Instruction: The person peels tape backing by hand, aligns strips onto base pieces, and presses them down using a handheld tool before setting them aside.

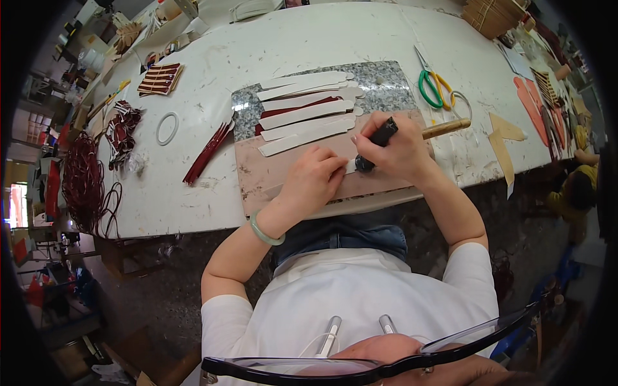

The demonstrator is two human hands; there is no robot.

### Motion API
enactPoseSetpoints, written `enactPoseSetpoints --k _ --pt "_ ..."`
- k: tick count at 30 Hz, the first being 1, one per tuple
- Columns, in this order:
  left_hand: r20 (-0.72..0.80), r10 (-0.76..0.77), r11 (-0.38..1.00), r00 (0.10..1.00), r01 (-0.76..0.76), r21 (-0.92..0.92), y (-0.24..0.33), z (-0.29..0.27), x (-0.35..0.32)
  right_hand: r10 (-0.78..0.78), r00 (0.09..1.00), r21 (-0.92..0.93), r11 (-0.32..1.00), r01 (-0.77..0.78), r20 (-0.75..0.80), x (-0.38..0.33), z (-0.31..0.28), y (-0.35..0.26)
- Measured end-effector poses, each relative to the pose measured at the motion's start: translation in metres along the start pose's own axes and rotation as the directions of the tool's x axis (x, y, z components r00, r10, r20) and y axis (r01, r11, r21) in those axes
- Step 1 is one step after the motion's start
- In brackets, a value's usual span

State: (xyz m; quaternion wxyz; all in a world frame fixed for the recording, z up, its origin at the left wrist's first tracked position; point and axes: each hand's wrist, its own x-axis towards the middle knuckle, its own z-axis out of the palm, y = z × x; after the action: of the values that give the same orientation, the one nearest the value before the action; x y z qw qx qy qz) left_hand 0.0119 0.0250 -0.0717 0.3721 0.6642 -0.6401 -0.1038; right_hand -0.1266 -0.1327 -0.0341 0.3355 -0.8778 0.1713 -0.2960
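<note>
Left hand (314, 177) is pressed flat on a pale strip (351, 166) on the pink board (257, 174); right hand (396, 151) is closed around a wooden-handled hammer (380, 136). Fingertips lie just beside the head: a glancing strike could catch them.

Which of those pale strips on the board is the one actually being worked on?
The short pale strip pinned under the left hand, touched by the hammer head in the right hand. The other strips lie fanned out, untouched, farther up.
</note>
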Motion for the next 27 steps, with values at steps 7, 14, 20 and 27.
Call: enactPoseSetpoints --k 7,14,20,27 --pt "0.059 0.15 0.987 0.987 -0.152 0.046 0.002 -0.005 0.0 0.029 0.999 0.013 0.999 -0.03 0.043 0.005 -0.002 -0.004" --pt "0.101 0.176 0.973 0.979 -0.189 0.136 -0.001 -0.004 -0.003 -0.118 0.993 -0.137 0.984 0.117 0.002 0.008 0.007 -0.012" --pt "0.091 0.042 0.996 0.995 -0.035 -0.08 -0.007 -0.002 0.006 -0.15 0.989 -0.059 0.987 0.15 -0.003 0.003 0.01 -0.002" --pt "0.03 0.014 0.994 0.999 -0.017 0.111 0.0 0.0 0.004 -0.15 0.988 -0.025 0.988 0.151 0.035 -0.006 0.0 0.0"
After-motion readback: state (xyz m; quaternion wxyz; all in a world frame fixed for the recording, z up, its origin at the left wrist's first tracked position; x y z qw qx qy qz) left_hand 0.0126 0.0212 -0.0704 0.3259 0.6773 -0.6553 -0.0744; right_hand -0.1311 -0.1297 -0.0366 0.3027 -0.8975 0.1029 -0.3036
